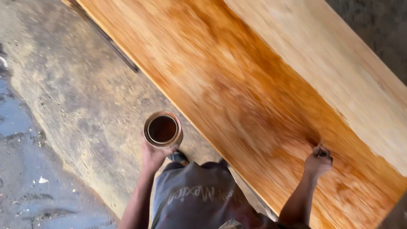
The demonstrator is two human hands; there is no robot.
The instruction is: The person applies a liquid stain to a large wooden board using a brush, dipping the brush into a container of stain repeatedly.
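Observation:
My left hand holds a small round tin of dark brown stain, upright and open, out over the floor beside the board. My right hand is closed on a small dark applicator, mostly hidden in the fist, pressed on a large wooden board. The board runs diagonally across the view. Its near strip is wet and orange-brown with stain; its far strip is pale bare wood. The picture is blurred by motion.
Below the board lies a rough, dusty concrete floor with a darker wet patch at the left. A dark narrow strip shows under the board's near edge. My grey shirt fills the bottom middle.

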